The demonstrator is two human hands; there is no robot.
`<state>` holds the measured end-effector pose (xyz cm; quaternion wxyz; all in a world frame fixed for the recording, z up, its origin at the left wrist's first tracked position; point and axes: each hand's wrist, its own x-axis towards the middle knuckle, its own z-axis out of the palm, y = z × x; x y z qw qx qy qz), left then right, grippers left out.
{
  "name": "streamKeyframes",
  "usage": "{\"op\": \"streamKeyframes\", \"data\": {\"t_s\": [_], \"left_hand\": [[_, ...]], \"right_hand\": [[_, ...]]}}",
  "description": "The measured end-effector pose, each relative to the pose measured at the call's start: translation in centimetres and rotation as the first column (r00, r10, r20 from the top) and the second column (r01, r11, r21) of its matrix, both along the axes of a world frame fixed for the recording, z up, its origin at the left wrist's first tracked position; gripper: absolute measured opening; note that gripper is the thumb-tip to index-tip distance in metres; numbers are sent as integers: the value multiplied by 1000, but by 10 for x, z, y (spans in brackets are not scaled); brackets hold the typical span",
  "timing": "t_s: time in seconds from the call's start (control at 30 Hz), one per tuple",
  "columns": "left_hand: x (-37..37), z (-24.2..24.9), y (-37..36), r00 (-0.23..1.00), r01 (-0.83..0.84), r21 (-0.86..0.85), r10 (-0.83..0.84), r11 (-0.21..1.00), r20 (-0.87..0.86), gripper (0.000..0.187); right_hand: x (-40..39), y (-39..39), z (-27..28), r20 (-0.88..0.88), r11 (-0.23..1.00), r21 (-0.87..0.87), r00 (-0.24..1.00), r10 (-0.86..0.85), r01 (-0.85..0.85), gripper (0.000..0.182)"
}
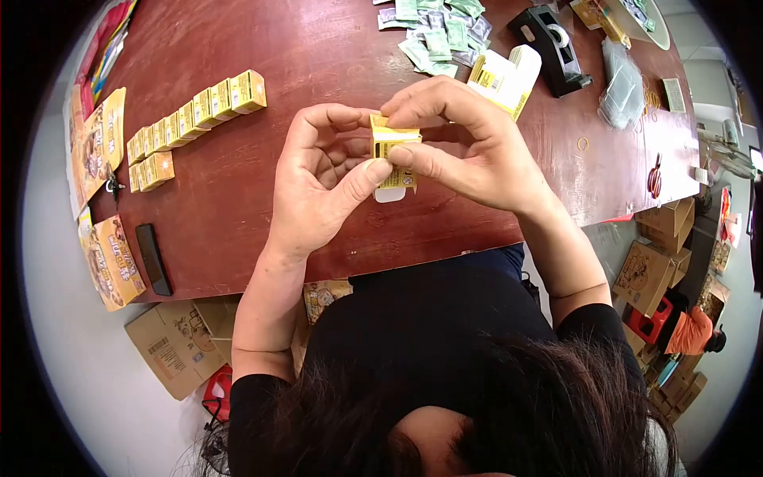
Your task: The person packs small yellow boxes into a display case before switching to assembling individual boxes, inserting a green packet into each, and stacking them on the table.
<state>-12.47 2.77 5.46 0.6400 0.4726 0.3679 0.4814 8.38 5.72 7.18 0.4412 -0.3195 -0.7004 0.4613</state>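
Note:
A small yellow box (395, 143) is held between both hands above the red table (318, 71), with a white flap hanging open at its lower end. My left hand (327, 171) pinches its left side with the thumb in front. My right hand (457, 147) has its thumb on the front and its fingers at the top edge of the box. Flat yellow-and-white cartons (509, 78) lie just beyond my right hand. What is inside the box cannot be seen.
Small yellow boxes (199, 111) stand in rows at the left, near a black phone (153, 258). Green and grey sachets (441, 36) lie at the back, beside a tape dispenser (552, 48). Scissors (655, 176) are at the right. A person (691, 330) in orange is far right.

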Motion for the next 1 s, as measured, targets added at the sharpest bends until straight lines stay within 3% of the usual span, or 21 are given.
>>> {"op": "streamKeyframes", "data": {"t_s": [0.1, 0.17, 0.3, 0.37, 0.4, 0.43, 0.47, 0.5, 0.53, 0.6, 0.7, 0.73, 0.83, 0.9, 0.97, 1.0], "left_hand": [[1, -2, 1, 1000, 4, 9, -4, 1000, 3, 47], [0, -2, 1, 1000, 8, 18, -8, 1000, -12, 46], [-4, -10, 1, 1000, 26, 51, -26, 998, -10, 39], [-10, -15, 4, 999, 33, 100, -31, 994, -23, 37], [-17, -16, 7, 993, 14, 162, 5, 987, -120, 36], [-22, -18, 9, 976, 3, 224, 46, 975, -213, 36], [-23, -20, 9, 997, -49, 111, 55, 993, -53, 43], [-22, -20, 10, 997, -47, 116, 54, 992, -55, 43], [-21, -19, 11, 994, -102, 33, 101, 994, 42, 47], [-25, -19, 12, 982, -112, -95, 124, 989, 142, 58], [-34, -32, 12, 963, -116, -210, 161, 971, 215, 58], [-33, -33, 12, 963, -120, -211, 165, 970, 212, 58], [-30, -39, 11, 918, -238, -233, 296, 943, 262, 55], [-31, -47, 7, 936, -324, -149, 339, 934, 89, 51], [-26, -47, 4, 936, -350, -124, 352, 929, -2, 54], [-22, -47, 4, 931, -360, -24, 357, 933, -80, 57]], "right_hand": [[2, -2, 0, -66, 990, -141, 998, 1, -10, 15], [7, 3, -4, 136, 997, 27, 988, 66, -70, 11], [3, 7, 3, 201, 993, -79, 974, 102, -88, 12], [7, 24, -3, 362, 967, 246, 932, -30, -64, 18], [12, 38, -9, 400, 953, 301, 905, -143, 17, 29], [14, 53, -19, 521, 899, 430, 793, -317, 77, 31], [16, 67, -29, 594, 821, 561, 639, -488, 107, 33], [17, 78, -38, 738, 840, 541, 456, -498, 42, 32], [17, 88, -49, 734, 836, 546, 456, -504, 45, 32], [15, 104, -66, 858, 846, 507, 184, -479, -165, 22], [9, 113, -56, 877, 825, 477, 98, -471, -303, 18], [11, 113, -58, 877, 825, 477, 102, -470, -304, 18], [17, 107, -51, 772, 825, 564, 384, -507, -44, 25], [13, 89, -44, 544, 779, 616, 650, -530, 119, 23], [-1, 62, -19, 464, 815, 562, 762, -452, 141, 18], [-7, 49, -11, 439, 832, 538, 799, -411, 132, 17]]}}
